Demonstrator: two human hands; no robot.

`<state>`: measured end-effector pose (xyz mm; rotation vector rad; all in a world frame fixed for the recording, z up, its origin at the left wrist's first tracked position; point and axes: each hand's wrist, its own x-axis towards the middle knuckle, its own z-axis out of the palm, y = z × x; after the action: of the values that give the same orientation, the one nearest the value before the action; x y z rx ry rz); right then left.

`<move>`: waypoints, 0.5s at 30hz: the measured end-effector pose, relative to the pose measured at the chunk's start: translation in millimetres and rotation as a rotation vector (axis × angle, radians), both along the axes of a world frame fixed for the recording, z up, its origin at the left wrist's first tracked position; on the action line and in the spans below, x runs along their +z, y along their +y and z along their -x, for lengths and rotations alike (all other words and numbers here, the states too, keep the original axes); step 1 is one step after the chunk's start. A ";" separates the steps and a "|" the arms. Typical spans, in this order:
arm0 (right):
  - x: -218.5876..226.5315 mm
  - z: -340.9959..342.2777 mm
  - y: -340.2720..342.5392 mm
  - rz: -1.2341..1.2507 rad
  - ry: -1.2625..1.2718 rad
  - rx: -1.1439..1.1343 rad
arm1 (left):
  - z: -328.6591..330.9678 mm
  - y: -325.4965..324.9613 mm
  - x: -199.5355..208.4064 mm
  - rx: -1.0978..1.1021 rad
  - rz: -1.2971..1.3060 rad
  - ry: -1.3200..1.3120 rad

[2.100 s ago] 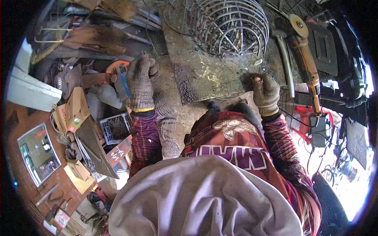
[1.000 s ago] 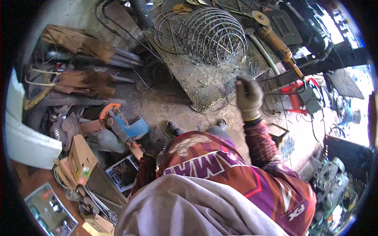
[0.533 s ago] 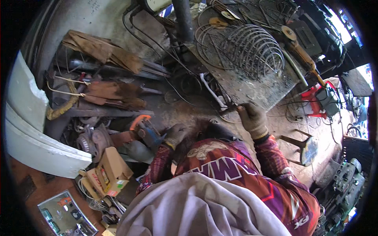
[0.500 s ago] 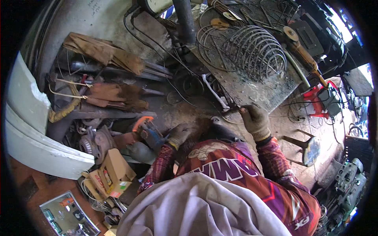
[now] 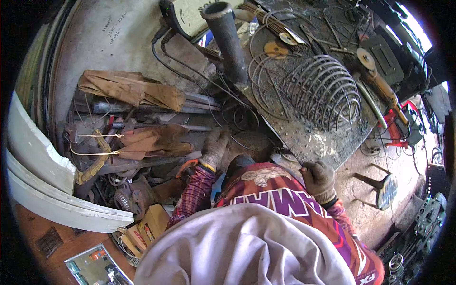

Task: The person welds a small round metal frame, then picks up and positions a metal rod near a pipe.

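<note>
My left hand [image 5: 215,148], in a dirty knit glove, reaches low beside several metal bars and pipes [image 5: 197,107] on the floor. Its fingers stretch forward, and nothing shows in them. In a matching glove, my right hand [image 5: 319,181] is closed near the front corner of a steel-topped table [image 5: 327,148]. A small dark tip pokes out by its thumb; the rest of what it grips is hidden. On the table stands a spiral coil of wire rod [image 5: 325,92]. Brown sheeting [image 5: 133,90] and a frayed reddish-brown piece [image 5: 154,142] lie over the bars to the left.
A thick upright pipe [image 5: 224,42] rises at the table's left edge, with black cables nearby. To the right are a small stool [image 5: 387,190] and a red-and-grey device [image 5: 396,128]. White curved panels [image 5: 61,194] and a cardboard box [image 5: 156,221] stand left.
My left hand has reached forward to the bars. My right hand has drawn closer to my body, still closed. The view has shifted, so the surroundings sit lower in the picture.
</note>
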<state>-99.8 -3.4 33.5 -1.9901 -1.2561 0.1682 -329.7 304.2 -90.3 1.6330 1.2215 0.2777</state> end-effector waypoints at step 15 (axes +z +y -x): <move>0.1 13.0 4.6 0.144 -0.188 -0.520 | -164.8 241.0 131.9 -0.232 -0.527 -0.184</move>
<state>-112.8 1.3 33.6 -2.4310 -0.8123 -0.1931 -164.9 545.2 41.7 2.1255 0.8474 0.6279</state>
